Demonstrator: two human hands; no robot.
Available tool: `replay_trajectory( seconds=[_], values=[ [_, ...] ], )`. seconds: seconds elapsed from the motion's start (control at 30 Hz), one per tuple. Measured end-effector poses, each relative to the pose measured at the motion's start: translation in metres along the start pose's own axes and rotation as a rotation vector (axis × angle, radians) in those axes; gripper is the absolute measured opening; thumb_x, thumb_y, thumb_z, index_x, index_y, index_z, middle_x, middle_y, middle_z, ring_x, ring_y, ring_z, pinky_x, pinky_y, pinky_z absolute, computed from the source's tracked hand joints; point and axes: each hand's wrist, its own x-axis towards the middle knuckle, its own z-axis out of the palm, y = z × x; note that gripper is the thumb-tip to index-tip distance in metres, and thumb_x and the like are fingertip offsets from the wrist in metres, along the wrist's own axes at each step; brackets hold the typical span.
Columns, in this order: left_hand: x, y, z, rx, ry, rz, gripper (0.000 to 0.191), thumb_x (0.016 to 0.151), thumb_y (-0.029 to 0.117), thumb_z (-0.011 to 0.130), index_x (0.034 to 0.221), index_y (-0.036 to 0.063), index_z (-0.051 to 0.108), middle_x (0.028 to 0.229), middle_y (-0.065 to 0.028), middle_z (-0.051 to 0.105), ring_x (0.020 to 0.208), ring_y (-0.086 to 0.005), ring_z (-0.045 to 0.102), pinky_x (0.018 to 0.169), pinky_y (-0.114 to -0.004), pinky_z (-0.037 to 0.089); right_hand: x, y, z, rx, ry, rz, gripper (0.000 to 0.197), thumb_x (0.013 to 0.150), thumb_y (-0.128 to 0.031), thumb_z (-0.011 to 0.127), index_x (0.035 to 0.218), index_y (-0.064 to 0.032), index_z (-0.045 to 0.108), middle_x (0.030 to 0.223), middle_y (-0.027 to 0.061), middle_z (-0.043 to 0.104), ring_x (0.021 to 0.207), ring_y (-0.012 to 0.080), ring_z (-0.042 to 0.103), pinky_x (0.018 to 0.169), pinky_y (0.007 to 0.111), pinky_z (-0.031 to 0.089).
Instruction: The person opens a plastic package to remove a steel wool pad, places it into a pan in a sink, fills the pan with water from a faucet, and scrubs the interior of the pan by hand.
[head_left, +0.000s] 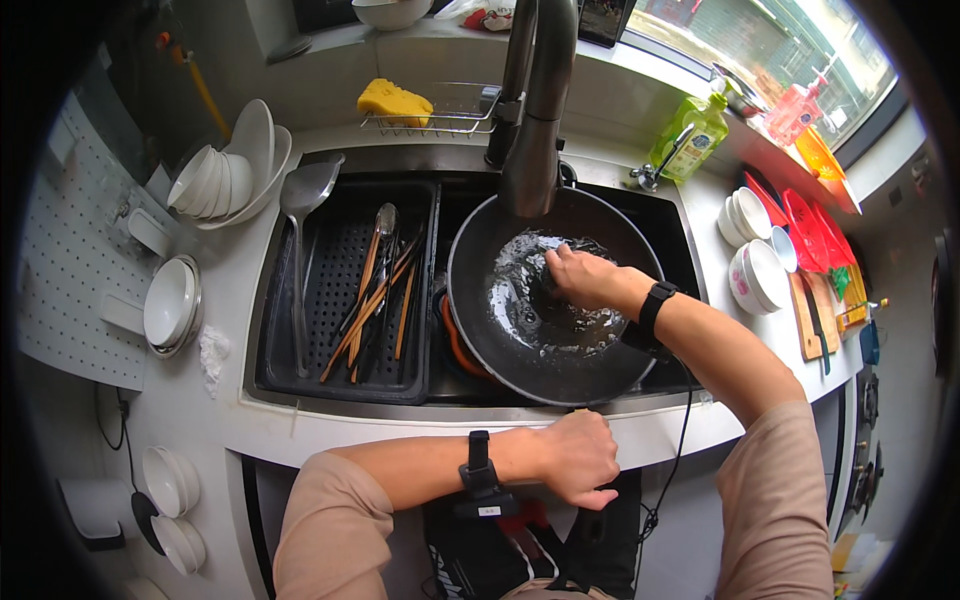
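A dark wok (480, 322) rests tilted over the right sink basin, with soapy water (514, 311) pooled in it. My right hand (583, 277) reaches inside, fingers bent down at the wet surface. Whether something dark lies under those fingers, I cannot tell. At the sink's front edge, my left hand (581, 457) is curled just below the wok's near rim, closed on what seems to be its handle, which the hand mostly hides. Above the wok's far side hangs the faucet (531, 165). Part of an orange-rimmed vessel (459, 341) shows beneath the wok.
A black perforated tray (322, 315) in the left basin holds chopsticks (371, 315), spoons and a metal spatula (298, 255). White bowls (214, 184) stand left. A yellow sponge (395, 103) sits on a wire rack. Right are green soap (690, 139) and a knife (814, 315) on a cutting board.
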Motion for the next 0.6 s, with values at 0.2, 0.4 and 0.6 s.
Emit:
replay_trajectory(
  seconds=[0.2, 0.4, 0.6],
  values=[
    [0.0, -0.002, 0.001, -0.016, 0.034, 0.018, 0.047, 0.076, 0.045, 0.062, 0.053, 0.0048, 0.064, 0.048, -0.0141, 0.054, 0.048, -0.0367, 0.056, 0.047, -0.044, 0.044, -0.039, -0.059, -0.013, 0.128, -0.199, -0.131, 0.064, 0.091, -0.032, 0.069, 0.133, 0.0084, 0.043, 0.119, 0.0305, 0.057, 0.104, 0.044, 0.065, 0.087, 0.047, 0.054],
    [-0.001, -0.001, -0.001, -0.017, 0.038, 0.003, 0.047, 0.076, 0.045, 0.063, 0.053, 0.0044, 0.064, 0.049, -0.0143, 0.055, 0.048, -0.0366, 0.057, 0.047, -0.043, 0.045, -0.061, -0.02, -0.012, -0.155, -0.263, 0.011, 0.052, 0.091, -0.035, 0.068, 0.122, 0.0026, 0.05, 0.107, 0.0229, 0.065, 0.093, 0.0372, 0.07, 0.077, 0.045, 0.058],
    [0.004, -0.001, -0.002, -0.035, 0.027, 0.011, 0.046, 0.075, 0.045, 0.064, 0.053, 0.0047, 0.065, 0.049, -0.0142, 0.055, 0.048, -0.0363, 0.058, 0.048, -0.044, 0.046, 0.002, 0.022, 0.002, 0.021, 0.18, 0.294, 0.043, 0.092, -0.029, 0.067, 0.113, 0.0036, 0.048, 0.104, 0.0252, 0.06, 0.09, 0.0431, 0.068, 0.076, 0.05, 0.057]
  ],
)
